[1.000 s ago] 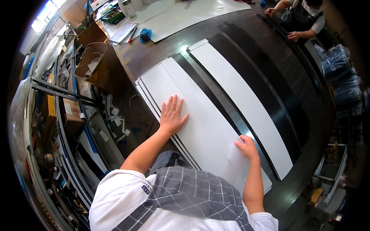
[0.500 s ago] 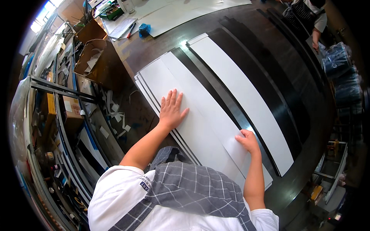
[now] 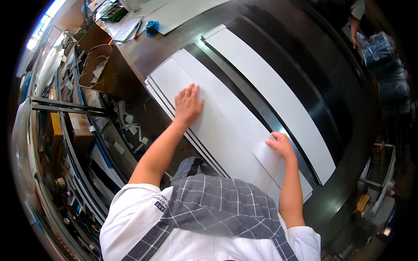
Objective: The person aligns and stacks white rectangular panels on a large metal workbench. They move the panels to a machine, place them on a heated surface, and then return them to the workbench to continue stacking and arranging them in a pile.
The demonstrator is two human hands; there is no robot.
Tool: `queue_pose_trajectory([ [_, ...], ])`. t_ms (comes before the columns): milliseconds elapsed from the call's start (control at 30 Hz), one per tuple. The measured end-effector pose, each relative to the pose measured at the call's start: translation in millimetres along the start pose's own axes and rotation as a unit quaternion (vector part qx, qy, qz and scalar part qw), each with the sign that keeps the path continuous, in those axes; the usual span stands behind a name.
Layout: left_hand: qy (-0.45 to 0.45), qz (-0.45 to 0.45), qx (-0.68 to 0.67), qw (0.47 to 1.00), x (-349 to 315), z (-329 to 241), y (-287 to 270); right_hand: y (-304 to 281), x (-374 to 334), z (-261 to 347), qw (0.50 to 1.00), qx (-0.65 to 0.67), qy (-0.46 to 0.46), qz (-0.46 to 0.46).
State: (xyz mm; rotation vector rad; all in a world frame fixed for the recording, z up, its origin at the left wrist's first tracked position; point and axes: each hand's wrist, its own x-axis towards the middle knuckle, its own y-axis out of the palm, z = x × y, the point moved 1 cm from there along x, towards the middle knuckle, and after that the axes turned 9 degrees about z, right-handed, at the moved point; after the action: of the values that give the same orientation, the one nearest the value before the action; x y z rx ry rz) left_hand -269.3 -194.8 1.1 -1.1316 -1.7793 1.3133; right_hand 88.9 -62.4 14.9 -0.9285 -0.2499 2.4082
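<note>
A long white strip point(image 3: 226, 100) lies on top of a stack of white sheets point(image 3: 217, 143) in front of me, its left edge a thin line along the stack. My left hand point(image 3: 188, 105) rests flat on the white surface near that line, fingers stretched forward and close together. With thumb and fingers, my right hand point(image 3: 282, 146) pinches the strip's right edge. Beside the pinch the strip bows up slightly. The fingertips under the edge are hidden.
Further right on the dark table point(image 3: 170, 41) lie another white strip point(image 3: 270, 91) and several dark strips point(image 3: 296, 74). A cardboard box point(image 3: 106, 71) and a cluttered rack point(image 3: 65, 108) stand left. At the far right shows a co-worker's arm point(image 3: 355, 28) near plastic-wrapped bundles point(image 3: 379, 54).
My left hand has slid a little forward along the white surface, and its fingers have drawn closer together. My right hand keeps its pinch on the strip. The whole view has shifted slightly.
</note>
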Motion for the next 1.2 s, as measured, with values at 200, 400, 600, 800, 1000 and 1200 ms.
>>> queue_pose_trajectory([
  [200, 0.045, 0.01, 0.04, 0.998, 28.7, 16.8, 2.6, -2.4, -1.5, 7.0, 0.999, -0.046, -0.013, -0.02],
  [400, 0.035, 0.007, 0.063, 0.997, 27.9, 15.3, 5.9, -0.8, 0.1, 1.6, 1.0, -0.008, 0.003, -0.019],
  [600, 0.041, 0.008, 0.047, 0.998, 26.6, 17.2, 6.9, -0.5, -4.7, 8.0, 0.999, -0.006, 0.027, -0.025],
  [800, 0.04, 0.013, 0.038, 0.998, 28.9, 18.7, 9.9, 0.8, -5.0, 8.2, 0.997, -0.051, 0.017, -0.05],
  [1000, 0.043, 0.017, 0.046, 0.998, 30.0, 23.3, 14.6, -9.6, -40.3, 5.4, 0.985, -0.123, 0.065, -0.099],
  [1200, 0.063, 0.0, 0.062, 0.996, 32.0, 31.3, 20.7, -40.4, -100.1, -46.0, 0.965, -0.139, 0.207, -0.081],
])
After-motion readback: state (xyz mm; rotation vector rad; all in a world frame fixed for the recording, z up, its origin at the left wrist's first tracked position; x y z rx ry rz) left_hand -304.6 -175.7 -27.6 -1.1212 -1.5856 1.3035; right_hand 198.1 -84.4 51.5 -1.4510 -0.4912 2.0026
